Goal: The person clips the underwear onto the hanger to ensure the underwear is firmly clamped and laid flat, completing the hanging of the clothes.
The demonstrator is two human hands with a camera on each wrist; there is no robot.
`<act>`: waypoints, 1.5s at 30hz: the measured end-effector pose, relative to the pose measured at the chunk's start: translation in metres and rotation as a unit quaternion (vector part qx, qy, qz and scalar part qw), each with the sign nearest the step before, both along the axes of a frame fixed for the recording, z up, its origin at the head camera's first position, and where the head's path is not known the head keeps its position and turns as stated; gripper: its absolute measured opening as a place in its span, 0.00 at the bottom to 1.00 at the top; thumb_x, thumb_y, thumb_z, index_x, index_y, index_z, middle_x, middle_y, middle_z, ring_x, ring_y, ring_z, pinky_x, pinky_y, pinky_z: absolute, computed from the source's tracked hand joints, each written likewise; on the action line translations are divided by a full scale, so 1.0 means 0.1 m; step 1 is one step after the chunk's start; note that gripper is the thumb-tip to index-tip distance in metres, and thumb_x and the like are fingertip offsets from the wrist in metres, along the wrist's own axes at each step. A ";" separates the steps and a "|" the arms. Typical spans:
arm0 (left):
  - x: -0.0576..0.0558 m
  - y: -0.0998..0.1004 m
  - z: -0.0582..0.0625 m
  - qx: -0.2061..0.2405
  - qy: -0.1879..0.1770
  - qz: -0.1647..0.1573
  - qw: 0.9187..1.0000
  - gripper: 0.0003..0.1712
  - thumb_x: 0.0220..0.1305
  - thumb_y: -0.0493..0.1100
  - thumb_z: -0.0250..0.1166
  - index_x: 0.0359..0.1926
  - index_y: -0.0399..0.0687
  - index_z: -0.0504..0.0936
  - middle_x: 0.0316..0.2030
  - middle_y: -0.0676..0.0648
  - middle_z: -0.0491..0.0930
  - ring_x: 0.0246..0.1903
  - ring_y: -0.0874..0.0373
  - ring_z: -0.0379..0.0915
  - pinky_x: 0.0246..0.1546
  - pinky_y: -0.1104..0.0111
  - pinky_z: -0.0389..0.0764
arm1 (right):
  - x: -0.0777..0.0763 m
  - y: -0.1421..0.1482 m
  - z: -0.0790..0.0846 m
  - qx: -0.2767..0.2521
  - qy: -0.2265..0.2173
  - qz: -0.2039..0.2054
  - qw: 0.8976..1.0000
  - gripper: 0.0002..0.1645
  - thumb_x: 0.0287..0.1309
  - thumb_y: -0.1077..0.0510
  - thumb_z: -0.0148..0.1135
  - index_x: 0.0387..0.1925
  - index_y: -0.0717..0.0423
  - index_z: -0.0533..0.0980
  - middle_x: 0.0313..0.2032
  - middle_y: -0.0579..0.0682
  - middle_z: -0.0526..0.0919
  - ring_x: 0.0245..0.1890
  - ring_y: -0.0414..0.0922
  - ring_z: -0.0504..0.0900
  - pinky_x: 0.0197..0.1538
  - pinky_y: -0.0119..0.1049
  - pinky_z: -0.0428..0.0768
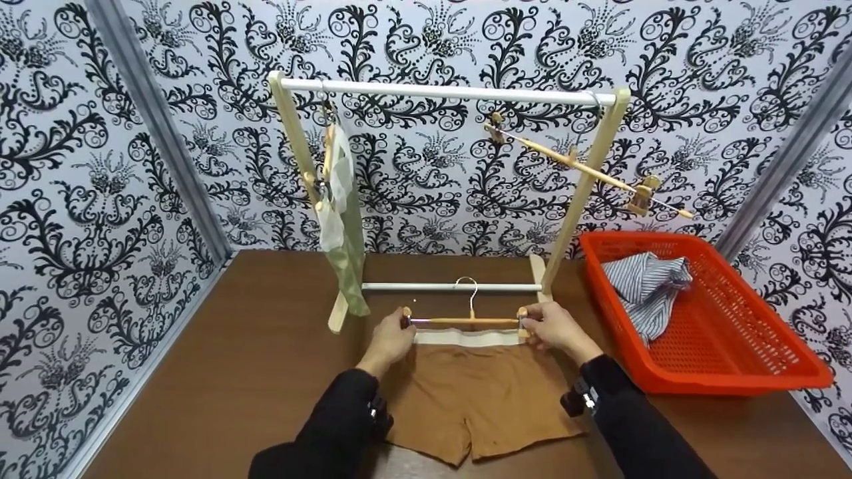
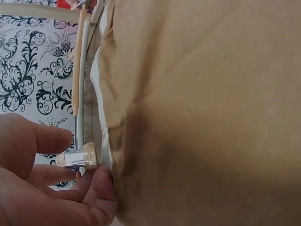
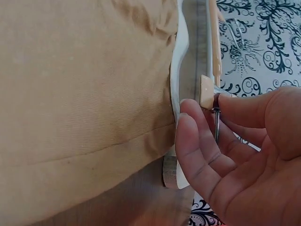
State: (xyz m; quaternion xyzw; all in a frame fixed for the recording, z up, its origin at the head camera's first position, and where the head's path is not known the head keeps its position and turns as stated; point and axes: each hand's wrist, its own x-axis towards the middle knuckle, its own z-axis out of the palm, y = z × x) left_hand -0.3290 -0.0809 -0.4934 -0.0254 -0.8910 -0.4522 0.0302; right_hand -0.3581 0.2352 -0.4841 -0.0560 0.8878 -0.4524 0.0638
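Brown shorts (image 1: 486, 386) with a white elastic waistband (image 1: 466, 338) lie flat on the table. Just beyond the waistband is a wooden clip hanger (image 1: 444, 320), its metal hook pointing away. My left hand (image 1: 391, 338) holds the hanger's left end; in the left wrist view, thumb and fingers surround a pale clip (image 2: 81, 159), with fingertips at the waistband edge. At the other end, my right hand (image 1: 558, 327) grips the right clip (image 3: 207, 92), thumb against it and two fingertips beside the waistband. Both clips sit right by the waistband.
A wooden clothes rack (image 1: 439, 90) stands behind the shorts. A green and white garment (image 1: 346, 226) hangs at its left, and a bare clip hanger (image 1: 566, 159) hangs at its right. A red plastic basket (image 1: 719, 346) at right holds a striped cloth (image 1: 649, 293).
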 end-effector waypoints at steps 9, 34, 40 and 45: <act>-0.07 0.05 -0.03 -0.099 0.038 0.020 0.994 0.31 0.62 0.33 0.57 0.64 0.17 0.67 0.56 0.24 0.76 0.58 0.26 0.70 0.61 0.44 0.70 | -0.09 -0.08 -0.14 0.045 0.016 -0.003 0.999 0.06 0.67 0.68 0.58 0.41 0.67 0.80 0.22 0.51 0.78 0.19 0.42 0.78 0.20 0.31 0.78; -0.11 -0.01 -0.02 -0.211 -0.041 -0.007 0.976 0.22 0.72 0.38 0.56 0.62 0.30 0.73 0.52 0.30 0.76 0.57 0.37 0.70 0.49 0.45 0.79 | -0.10 -0.11 -0.13 0.164 0.110 0.006 0.980 0.05 0.65 0.67 0.62 0.39 0.67 0.82 0.35 0.57 0.83 0.35 0.52 0.79 0.44 0.51 0.79; -0.11 -0.07 -0.02 -0.212 -0.036 0.017 0.976 0.24 0.72 0.42 0.59 0.62 0.30 0.73 0.56 0.28 0.72 0.53 0.35 0.74 0.50 0.46 0.79 | -0.10 -0.14 -0.03 0.199 0.109 0.007 0.974 0.14 0.66 0.66 0.62 0.50 0.72 0.79 0.48 0.66 0.83 0.51 0.63 0.80 0.56 0.61 0.74; -0.15 -0.12 -0.03 -0.214 -0.021 0.053 0.975 0.21 0.65 0.43 0.66 0.54 0.33 0.79 0.54 0.30 0.73 0.51 0.34 0.76 0.51 0.47 0.79 | -0.09 -0.22 0.16 0.222 0.140 0.003 0.965 0.22 0.65 0.63 0.63 0.58 0.70 0.76 0.57 0.69 0.79 0.59 0.67 0.76 0.61 0.62 0.71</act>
